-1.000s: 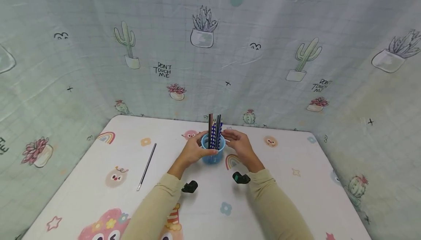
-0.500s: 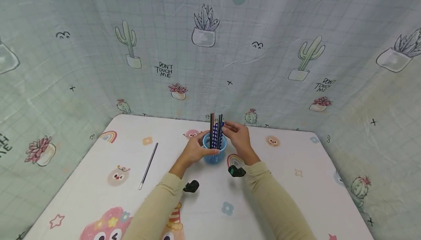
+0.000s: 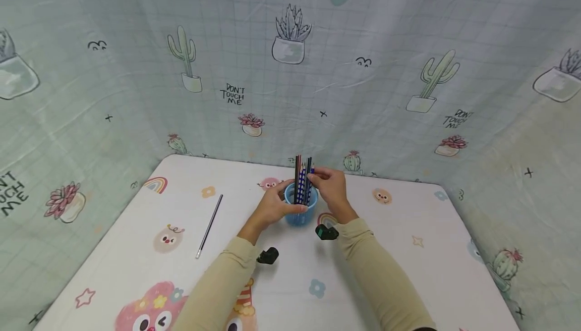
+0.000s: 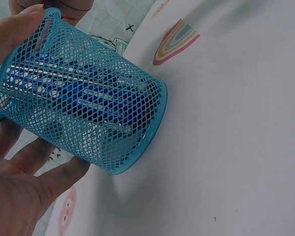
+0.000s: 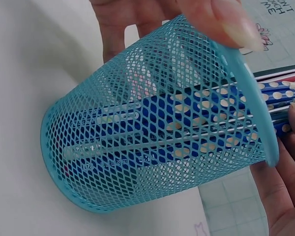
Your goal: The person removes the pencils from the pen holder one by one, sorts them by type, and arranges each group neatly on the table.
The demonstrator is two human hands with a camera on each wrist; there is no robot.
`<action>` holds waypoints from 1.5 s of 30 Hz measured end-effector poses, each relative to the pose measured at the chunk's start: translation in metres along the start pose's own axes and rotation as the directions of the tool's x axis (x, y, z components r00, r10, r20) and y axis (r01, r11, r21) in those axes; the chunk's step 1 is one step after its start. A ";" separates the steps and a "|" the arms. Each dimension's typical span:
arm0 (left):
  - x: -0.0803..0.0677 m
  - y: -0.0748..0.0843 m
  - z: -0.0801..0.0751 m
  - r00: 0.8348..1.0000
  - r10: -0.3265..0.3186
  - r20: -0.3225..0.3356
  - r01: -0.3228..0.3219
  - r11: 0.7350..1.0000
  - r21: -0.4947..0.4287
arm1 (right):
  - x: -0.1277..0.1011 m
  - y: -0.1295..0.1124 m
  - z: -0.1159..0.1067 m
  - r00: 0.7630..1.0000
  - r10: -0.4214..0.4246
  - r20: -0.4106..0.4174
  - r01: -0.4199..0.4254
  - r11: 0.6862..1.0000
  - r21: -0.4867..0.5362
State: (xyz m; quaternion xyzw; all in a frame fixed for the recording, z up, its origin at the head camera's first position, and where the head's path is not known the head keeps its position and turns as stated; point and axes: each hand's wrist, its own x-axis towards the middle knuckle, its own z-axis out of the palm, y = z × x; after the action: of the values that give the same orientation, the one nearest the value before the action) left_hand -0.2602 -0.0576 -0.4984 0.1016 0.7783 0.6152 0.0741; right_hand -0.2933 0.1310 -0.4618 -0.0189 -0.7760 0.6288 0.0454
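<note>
A cloth with printed cactus pots hung behind a white table (image 3: 136,250) with cartoon pictures. Near the far edge stood a blue mesh pencil cup (image 3: 300,210), upright, with the blue dotted and dark pencils (image 3: 303,182) standing vertical in it. The left hand (image 3: 272,209) curled round the left wall of the cup. The right hand (image 3: 333,192) was nearer to the pencils, its fingertips pinching their tops from the right side. A single thin dark pencil (image 3: 210,225) lay well apart at the left.
</note>
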 end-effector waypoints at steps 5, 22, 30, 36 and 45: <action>0.000 0.001 0.001 1.000 0.005 0.001 -0.005 1.000 0.019 | 0.000 -0.001 -0.001 1.000 0.007 -0.026 -0.008 0.999 -0.033; 0.002 -0.003 0.000 1.000 -0.009 -0.011 0.009 0.999 0.049 | 0.009 -0.018 -0.009 0.989 -0.103 -0.106 0.107 0.994 0.036; 0.002 -0.002 0.001 0.999 -0.030 -0.020 0.032 0.997 0.073 | 0.014 -0.040 -0.021 0.982 -0.130 -0.136 0.136 0.990 0.041; 0.002 0.000 -0.001 0.998 -0.051 -0.032 0.054 0.994 0.093 | 0.019 -0.058 -0.030 0.973 -0.172 -0.153 0.187 0.978 0.092; 0.002 0.004 -0.001 0.998 -0.058 -0.019 0.060 0.994 0.095 | 0.021 -0.085 -0.055 0.973 -0.177 -0.146 0.194 0.974 0.114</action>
State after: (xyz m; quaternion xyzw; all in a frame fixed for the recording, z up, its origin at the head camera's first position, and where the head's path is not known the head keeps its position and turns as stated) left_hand -0.2620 -0.0572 -0.4943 0.0771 0.8100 0.5756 0.0809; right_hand -0.3069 0.1688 -0.3666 0.0141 -0.7277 0.6674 0.1575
